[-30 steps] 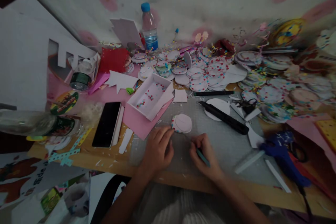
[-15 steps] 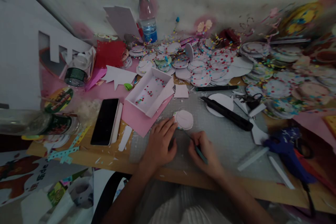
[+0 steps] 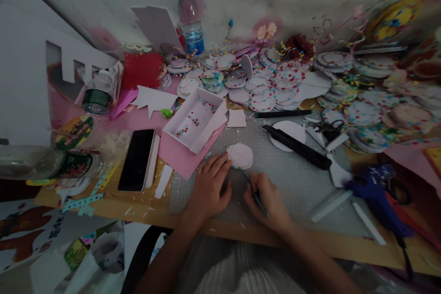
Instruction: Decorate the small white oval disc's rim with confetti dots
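Note:
My left hand (image 3: 211, 186) lies flat on the grey cutting mat (image 3: 225, 227), its fingers stretched out. Its fingertips rest on the left edge of a small round white paper disc (image 3: 240, 155) with coloured dots along its rim. In my right hand (image 3: 268, 200), a slim dark green pen-like tool (image 3: 257, 196) is gripped between thumb and fingers. The tool's thin tip points up and left to the disc's lower edge; whether it touches cannot be made out. Just beyond the disc lies a small square of white card (image 3: 237, 118).
A black utility knife (image 3: 298, 147) lies across a white disc at right, near a blue glue gun (image 3: 374, 188). Further left are a white box (image 3: 193, 120) holding small coloured dots and a phone (image 3: 137, 160). Stacked dotted discs (image 3: 263, 85) line the back, beside a water bottle (image 3: 191, 20).
My right hand and the tool have shifted slightly to the left. My left hand stays on the disc, and the whole view has moved a little.

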Tool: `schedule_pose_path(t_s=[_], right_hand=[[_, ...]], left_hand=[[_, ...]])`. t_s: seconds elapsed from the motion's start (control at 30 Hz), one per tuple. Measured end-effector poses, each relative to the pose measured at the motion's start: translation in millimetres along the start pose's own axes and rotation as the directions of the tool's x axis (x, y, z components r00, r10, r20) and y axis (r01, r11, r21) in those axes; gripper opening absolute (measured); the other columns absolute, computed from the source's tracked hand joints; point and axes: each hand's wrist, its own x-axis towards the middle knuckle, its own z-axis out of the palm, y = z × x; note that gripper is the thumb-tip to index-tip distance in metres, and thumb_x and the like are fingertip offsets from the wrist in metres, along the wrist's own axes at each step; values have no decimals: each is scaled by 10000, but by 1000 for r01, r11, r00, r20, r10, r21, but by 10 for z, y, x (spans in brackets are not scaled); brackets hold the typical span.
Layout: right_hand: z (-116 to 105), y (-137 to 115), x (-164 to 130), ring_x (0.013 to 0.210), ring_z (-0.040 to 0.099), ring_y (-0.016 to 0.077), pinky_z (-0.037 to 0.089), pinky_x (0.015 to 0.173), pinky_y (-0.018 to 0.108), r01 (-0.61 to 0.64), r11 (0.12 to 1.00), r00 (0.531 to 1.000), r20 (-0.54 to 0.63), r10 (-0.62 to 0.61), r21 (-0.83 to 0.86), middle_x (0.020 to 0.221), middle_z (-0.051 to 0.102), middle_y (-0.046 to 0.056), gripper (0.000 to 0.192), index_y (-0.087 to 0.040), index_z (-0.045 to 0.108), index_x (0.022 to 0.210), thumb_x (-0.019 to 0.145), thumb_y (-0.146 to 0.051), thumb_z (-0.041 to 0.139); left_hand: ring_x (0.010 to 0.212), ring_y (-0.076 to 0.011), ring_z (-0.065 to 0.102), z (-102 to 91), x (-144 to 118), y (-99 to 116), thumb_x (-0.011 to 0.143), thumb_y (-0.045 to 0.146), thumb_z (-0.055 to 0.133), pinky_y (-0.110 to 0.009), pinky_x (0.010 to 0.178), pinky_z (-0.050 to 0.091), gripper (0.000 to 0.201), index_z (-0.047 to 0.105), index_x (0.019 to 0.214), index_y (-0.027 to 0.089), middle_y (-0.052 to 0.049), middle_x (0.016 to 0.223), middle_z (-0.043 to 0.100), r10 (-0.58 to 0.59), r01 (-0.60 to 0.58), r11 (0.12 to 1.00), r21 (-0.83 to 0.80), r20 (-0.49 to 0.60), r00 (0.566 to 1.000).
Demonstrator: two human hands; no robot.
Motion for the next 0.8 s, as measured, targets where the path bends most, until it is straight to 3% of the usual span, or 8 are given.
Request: schedule_pose_path(t_s=[0.27, 0.5, 0.8], right_hand=[[-8, -17, -23, 507, 405, 101, 343, 483, 214, -54, 998, 996, -76, 52, -26, 652, 392, -63, 230, -252, 281, 818, 837, -94, 447], [-16, -8, -3, 552, 437, 106, 372, 516, 211, -10, 1000, 1000, 10, 10, -4, 675, 425, -49, 223, -248, 294, 822, 829, -87, 448], [-25, -6, -7, 554, 424, 108, 350, 515, 222, -21, 1000, 1000, 8, 21, 6, 666, 415, -51, 235, -248, 297, 808, 812, -72, 452]], left_hand=[[1305, -264, 403, 2, 7, -11, 828, 176, 506, -450, 1043, 332, 491, 483, 1319, 165, -87, 1442, 471, -2, 2, 1000, -5, 5, 1000], [1307, -266, 407, 4, 3, -11, 826, 175, 506, -453, 1042, 334, 491, 486, 1316, 164, -97, 1419, 495, 3, -3, 1000, 0, -15, 1000], [1310, -268, 411, 19, 20, -19, 823, 160, 504, -472, 1036, 368, 509, 476, 1331, 159, -106, 1422, 492, 10, -11, 1000, -20, -24, 1000]])
